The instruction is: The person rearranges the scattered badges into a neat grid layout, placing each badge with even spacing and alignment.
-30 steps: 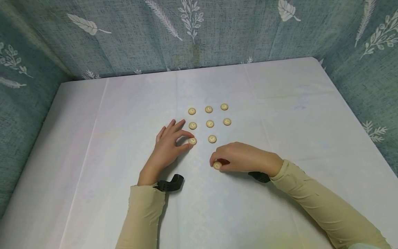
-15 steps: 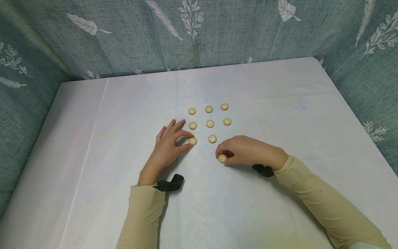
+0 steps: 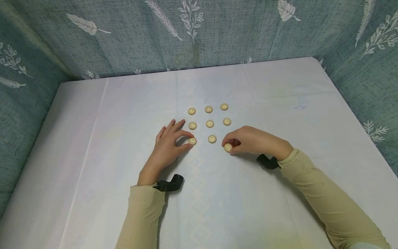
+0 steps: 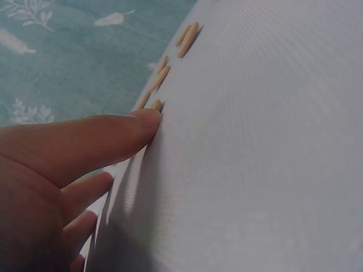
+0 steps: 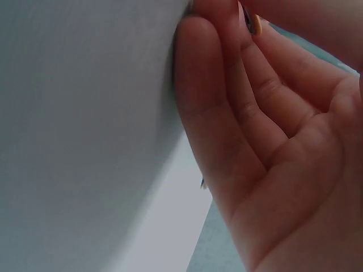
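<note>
Round wooden buttons with dark markings lie on the white cloth in rough rows in the head view. My left hand (image 3: 168, 147) pinches the front-left button (image 3: 192, 141) between thumb and index finger, its other fingers spread out. In the left wrist view the thumb (image 4: 136, 127) covers most of that button. On the right, my right hand (image 3: 253, 140) pinches another button (image 3: 228, 147) between thumb and fingers, at the right end of the front row. A middle button (image 3: 212, 139) sits between the two hands. The right wrist view mostly shows curled fingers (image 5: 198, 73).
Two more rows lie behind, with a back-left button (image 3: 191, 111) and a back-right button (image 3: 224, 107) at their far corners. The white tablecloth (image 3: 124, 114) spreads around them. A green leaf-patterned curtain (image 3: 130, 41) borders the table's back and sides.
My right hand has slid away from me and to the right, bringing its button close to the front row's right end. The left hand stays where it was, holding its button.
</note>
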Tool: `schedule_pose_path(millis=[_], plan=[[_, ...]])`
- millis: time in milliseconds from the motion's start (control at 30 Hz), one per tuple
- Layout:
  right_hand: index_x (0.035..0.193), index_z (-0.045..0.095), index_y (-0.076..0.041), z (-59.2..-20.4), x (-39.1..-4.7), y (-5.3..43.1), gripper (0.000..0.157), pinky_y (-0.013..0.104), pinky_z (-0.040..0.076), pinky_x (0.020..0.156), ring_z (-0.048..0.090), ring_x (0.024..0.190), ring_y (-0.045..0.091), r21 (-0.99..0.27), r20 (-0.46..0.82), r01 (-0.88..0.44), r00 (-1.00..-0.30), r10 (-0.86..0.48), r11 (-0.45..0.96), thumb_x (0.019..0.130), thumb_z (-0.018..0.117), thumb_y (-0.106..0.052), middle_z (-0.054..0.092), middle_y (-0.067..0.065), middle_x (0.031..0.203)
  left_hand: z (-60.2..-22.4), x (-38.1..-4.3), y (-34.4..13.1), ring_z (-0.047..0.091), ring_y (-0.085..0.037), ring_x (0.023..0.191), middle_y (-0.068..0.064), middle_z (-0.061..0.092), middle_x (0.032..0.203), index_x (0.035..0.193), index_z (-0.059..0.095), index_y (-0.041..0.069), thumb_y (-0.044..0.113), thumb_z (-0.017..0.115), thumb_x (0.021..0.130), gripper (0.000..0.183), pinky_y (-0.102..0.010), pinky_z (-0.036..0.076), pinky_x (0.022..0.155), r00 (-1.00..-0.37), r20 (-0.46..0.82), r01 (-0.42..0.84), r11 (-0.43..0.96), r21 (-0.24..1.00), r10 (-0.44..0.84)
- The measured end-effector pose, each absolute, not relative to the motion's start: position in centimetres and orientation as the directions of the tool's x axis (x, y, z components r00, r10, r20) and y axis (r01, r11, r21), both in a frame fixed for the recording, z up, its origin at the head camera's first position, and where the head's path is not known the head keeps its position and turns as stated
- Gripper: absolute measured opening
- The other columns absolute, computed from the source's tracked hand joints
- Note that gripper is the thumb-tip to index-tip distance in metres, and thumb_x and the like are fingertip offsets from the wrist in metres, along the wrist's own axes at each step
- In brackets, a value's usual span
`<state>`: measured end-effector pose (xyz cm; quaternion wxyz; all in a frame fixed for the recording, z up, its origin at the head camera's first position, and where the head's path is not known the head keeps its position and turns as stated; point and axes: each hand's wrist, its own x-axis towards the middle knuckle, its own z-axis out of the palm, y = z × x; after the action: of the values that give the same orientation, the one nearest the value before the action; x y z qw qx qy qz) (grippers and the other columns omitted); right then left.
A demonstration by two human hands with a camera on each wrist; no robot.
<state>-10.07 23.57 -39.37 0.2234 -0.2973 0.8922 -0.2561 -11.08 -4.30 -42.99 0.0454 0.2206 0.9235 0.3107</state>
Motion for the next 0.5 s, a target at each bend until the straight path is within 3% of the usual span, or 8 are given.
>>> schedule_pose_path(millis=[500], plan=[[0.097,0.062,-0.019,-39.55,-10.82,24.27,0.019,0.028,0.04,0.066,0.048,0.07,0.01,-0.561,-0.224,-0.366,-0.796,-0.562,0.743,0.079,0.067,-0.018,0.054,-0.008,0.072,-43.06,-11.08,-4.3,0.009,-0.021,0.135,-0.001,0.03,0.143,0.099,0.064,0.027,0.029,0.068,0.078,0.022,-0.045,0.002,0.104,-0.899,0.057,0.382,0.714,0.587,0.434]])
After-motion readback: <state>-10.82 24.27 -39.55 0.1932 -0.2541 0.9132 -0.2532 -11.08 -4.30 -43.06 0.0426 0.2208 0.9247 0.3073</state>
